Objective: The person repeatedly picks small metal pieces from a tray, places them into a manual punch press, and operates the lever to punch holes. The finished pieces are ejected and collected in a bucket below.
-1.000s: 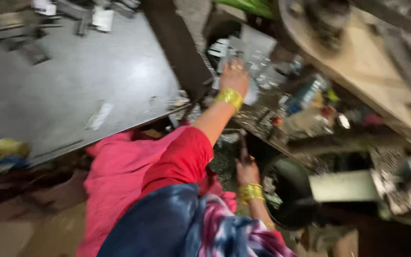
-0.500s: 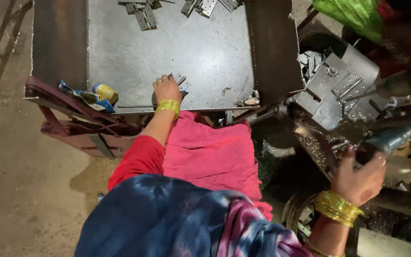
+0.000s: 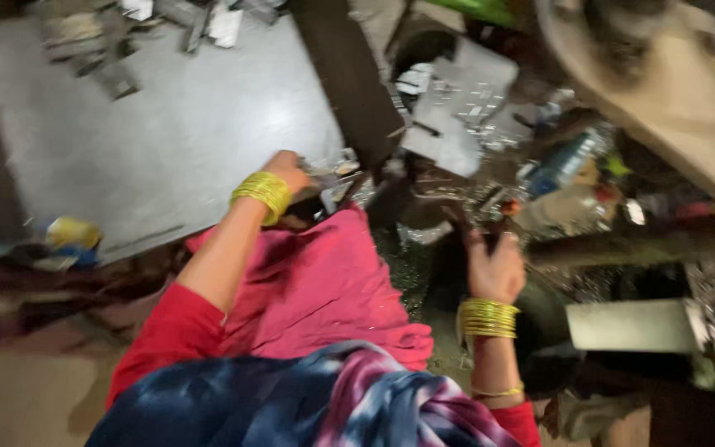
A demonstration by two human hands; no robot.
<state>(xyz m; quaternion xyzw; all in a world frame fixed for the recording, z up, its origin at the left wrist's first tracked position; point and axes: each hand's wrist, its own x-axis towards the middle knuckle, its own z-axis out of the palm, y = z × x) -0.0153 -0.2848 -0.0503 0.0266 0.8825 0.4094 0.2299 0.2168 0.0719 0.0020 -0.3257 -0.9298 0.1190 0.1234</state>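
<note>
Left hand (image 3: 291,172) pinches small metal pieces (image 3: 328,171) at its three o'clock, on the tray edge (image 3: 167,236); right hand (image 3: 494,269), grip unclear, is farther off.

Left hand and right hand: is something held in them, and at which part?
The left hand is closed on small metal pieces at the edge of the grey tray. For the right hand, the blur hides any hold.

Your background: grey metal tray (image 3: 167,124) upper left, loose metal scraps (image 3: 117,50) along its far edge. Yellow-and-blue object (image 3: 72,234) just off its near left corner, blurred. Pink cloth (image 3: 324,290) over your lap. Flat grey metal plates (image 3: 465,108) upper centre, blue bottle (image 3: 560,161) right of them. Pale rectangular block (image 3: 631,324) lower right. Green item (image 3: 477,8) at top edge.
</note>
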